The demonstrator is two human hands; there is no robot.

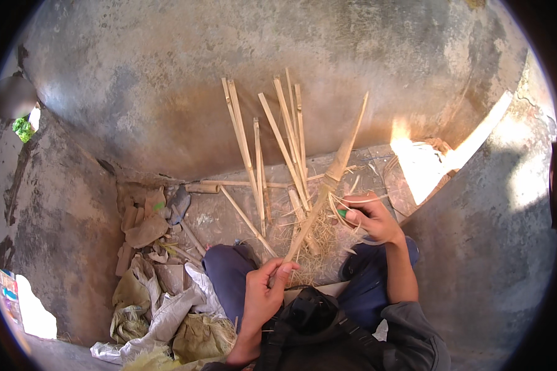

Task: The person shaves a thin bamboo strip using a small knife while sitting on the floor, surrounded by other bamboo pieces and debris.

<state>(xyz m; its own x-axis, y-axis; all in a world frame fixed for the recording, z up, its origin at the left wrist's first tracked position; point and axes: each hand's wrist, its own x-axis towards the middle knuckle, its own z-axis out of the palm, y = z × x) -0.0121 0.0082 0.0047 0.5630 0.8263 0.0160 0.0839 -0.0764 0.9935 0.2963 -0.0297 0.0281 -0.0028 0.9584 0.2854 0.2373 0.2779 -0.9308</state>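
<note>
A split bamboo strip (338, 162) slants from my lap up toward the far wall, its far end tapering to a point and a node showing partway along. My left hand (267, 290) is closed round its near end. On the right, my right hand (375, 217) is closed on a small green-handled tool (342, 213), close beside the strip below the node. Thin pale curls of bamboo (360, 199) hang around those fingers. The tool's working end is hidden among them, so I cannot tell its kind.
Several bamboo strips (283, 127) lean against the far concrete wall (167, 74). Fine shavings (315, 263) cover the floor between my knees. Sacks (161, 315) lie at the left, below broken tile pieces (147, 230). Concrete walls stand close on both sides.
</note>
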